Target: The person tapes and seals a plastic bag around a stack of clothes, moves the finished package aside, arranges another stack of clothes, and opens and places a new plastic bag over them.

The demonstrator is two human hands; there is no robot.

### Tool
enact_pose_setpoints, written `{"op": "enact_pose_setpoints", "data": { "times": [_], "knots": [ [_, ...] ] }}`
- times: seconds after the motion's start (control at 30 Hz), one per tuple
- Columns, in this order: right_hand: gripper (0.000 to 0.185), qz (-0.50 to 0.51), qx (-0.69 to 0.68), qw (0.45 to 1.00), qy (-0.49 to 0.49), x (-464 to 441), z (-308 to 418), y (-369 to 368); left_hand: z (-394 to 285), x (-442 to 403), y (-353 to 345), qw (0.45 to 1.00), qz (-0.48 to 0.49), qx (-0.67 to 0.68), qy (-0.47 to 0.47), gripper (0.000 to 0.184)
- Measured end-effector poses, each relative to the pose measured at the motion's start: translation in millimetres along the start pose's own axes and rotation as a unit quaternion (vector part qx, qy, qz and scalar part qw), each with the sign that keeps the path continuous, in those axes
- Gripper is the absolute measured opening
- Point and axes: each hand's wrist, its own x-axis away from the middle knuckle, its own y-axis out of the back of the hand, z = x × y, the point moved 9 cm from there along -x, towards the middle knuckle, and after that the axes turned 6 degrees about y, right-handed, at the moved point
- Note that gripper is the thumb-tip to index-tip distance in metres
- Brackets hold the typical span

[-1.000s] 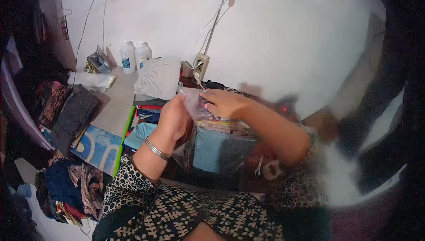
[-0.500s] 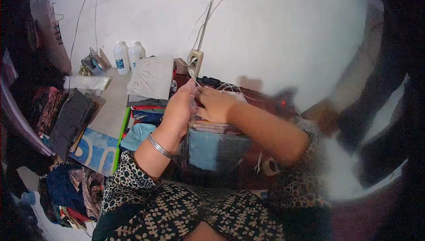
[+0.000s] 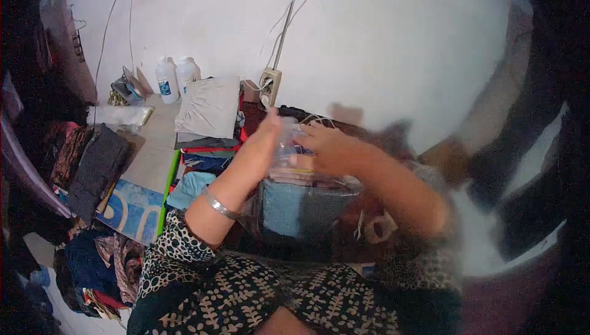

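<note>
Quickly, at centre: left hand (image 3: 263,143) at 11 o'clock of a clear plastic bag (image 3: 286,139), palm side against the film; grip impossible to tell, fingertips hidden and blurred. Right hand (image 3: 335,150) at 1 o'clock, over the bag's upper part, with thumb and fingers parted and curved, touching or just beside the film. Silver bangle (image 3: 220,206) on the left wrist.

Inside the bag, straight below both hands: blue-grey folded cloth (image 3: 281,209), with thinner pale folded layers (image 3: 295,176) along the 12 o'clock edge; exact count not readable through the glare.

At 4 o'clock, near the bag: tan ring-shaped roll (image 3: 370,230). At 9 o'clock: light-blue cloth (image 3: 189,191), then bright green edging (image 3: 167,195) beside a blue-and-white printed panel (image 3: 126,203). At 10 to 11: pale gathered garment (image 3: 208,109) on top of a stack of folded clothes (image 3: 209,142). Farther along the same line: two white bottles (image 3: 165,83) with blue on the labels, upright by the wall; contents not visible. At 10, beyond the stack: flat clear packets (image 3: 120,115). At 8: loose clothes heap (image 3: 95,267).
</note>
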Motion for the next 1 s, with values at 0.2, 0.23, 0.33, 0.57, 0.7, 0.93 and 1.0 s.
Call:
{"op": "enact_pose_setpoints", "data": {
  "times": [0.2, 0.23, 0.33, 0.57, 0.7, 0.93, 1.0],
  "knots": [
    [0.056, -0.059, -0.008, 0.99, 0.124, 18, 51, -14, 10, 30, 13, 0.969, -0.022, 0.243, -0.049, 0.068],
    [0.056, -0.1, -0.005, 0.99, 0.1, 20, 59, -3, 14, 29, 11, 0.969, -0.008, 0.238, -0.067, 0.068],
    [0.059, -0.069, -0.074, 0.993, 0.064, 17, 69, -2, 1, 32, 2, 0.98, -0.003, 0.179, -0.083, 0.071],
    [0.062, -0.023, -0.05, 0.996, 0.065, 27, 90, -6, 0, 22, -13, 0.982, 0.091, -0.158, -0.046, 0.078],
    [0.048, -0.105, -0.079, 0.983, 0.125, 49, 101, 7, -12, 25, -28, 0.955, 0.131, -0.267, -0.01, 0.075],
    [0.025, -0.266, -0.164, 0.95, -0.001, 87, 10, 54, -8, 25, -55, 0.793, 0.166, -0.586, -0.019, 0.075],
    [0.026, -0.268, -0.174, 0.946, -0.05, 78, -21, 46, -7, 26, -57, 0.78, 0.164, -0.603, -0.011, 0.072]
  ]
}}
